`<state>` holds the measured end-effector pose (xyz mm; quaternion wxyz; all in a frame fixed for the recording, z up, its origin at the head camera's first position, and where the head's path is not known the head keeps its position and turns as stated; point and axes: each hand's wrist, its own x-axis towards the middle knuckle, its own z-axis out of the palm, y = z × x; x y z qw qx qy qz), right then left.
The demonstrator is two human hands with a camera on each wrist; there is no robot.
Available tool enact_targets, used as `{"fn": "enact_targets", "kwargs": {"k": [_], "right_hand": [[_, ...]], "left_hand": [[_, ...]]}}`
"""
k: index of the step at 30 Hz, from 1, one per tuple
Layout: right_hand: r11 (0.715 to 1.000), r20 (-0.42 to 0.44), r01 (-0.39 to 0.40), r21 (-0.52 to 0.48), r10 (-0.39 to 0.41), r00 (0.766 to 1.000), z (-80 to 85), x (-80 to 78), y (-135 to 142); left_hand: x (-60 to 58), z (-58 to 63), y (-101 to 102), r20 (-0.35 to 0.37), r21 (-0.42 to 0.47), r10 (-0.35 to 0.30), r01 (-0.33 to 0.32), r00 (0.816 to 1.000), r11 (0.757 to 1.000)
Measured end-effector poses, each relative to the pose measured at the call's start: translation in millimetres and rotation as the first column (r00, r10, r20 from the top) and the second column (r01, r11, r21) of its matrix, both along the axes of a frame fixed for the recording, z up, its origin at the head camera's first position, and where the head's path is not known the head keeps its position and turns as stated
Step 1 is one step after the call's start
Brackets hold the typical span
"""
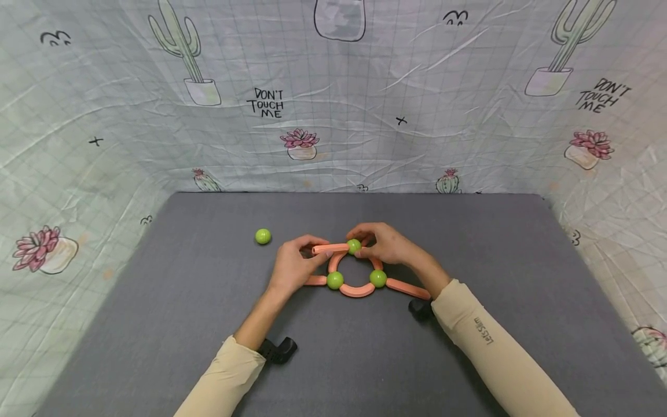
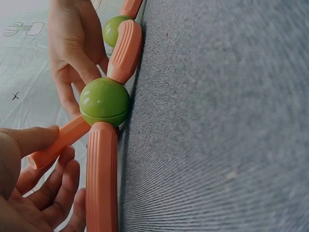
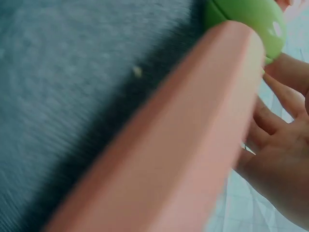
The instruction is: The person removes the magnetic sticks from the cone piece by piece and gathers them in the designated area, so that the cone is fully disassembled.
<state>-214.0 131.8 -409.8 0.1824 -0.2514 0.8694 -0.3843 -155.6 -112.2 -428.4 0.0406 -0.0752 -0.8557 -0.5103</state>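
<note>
In the head view, my left hand (image 1: pixel 298 263) pinches a straight orange rod (image 1: pixel 330 248) between thumb and fingers. The rod's right end meets a green ball (image 1: pixel 354 247), which my right hand (image 1: pixel 385 243) holds between thumb and fingertips. That ball sits at the far side of a ring of curved orange pieces (image 1: pixel 357 291). Two more green balls, the left one (image 1: pixel 335 280) and the right one (image 1: pixel 378 278), form the ring's near corners. From the right ball a straight orange rod (image 1: pixel 408 288) extends outward. Another rod (image 1: pixel 315 280) leaves the left ball, partly hidden by my left hand.
A loose green ball (image 1: pixel 263 236) lies on the grey tabletop (image 1: pixel 344 359), left of the ring. Behind the table and at both sides hangs a cactus-print cloth (image 1: pixel 354 87). A black wrist camera (image 1: pixel 281 351) sits on my left wrist, another (image 1: pixel 420 309) on the right.
</note>
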Motion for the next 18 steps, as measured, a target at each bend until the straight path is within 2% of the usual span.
{"fn": "enact_targets", "kwargs": {"k": [6, 14, 18], "right_hand": [[0.999, 0.050, 0.005, 0.040, -0.007, 0.999, 6.2, 1.5, -2], [0.992, 0.051, 0.119, 0.046, -0.121, 0.991, 3.8, 3.4, -18], [0.988, 0.023, 0.148, 0.040, -0.149, 0.989, 2.0, 2.8, -15]], "left_hand": [[-0.8, -0.9, 2, 0.006, 0.001, 0.011, -0.011, 1.000, 1.000], [-0.5, -4.1, -2, 0.038, -0.013, 0.038, -0.037, 0.999, 0.999], [-2.2, -4.4, -1, 0.042, 0.001, 0.006, -0.006, 0.999, 1.000]]}}
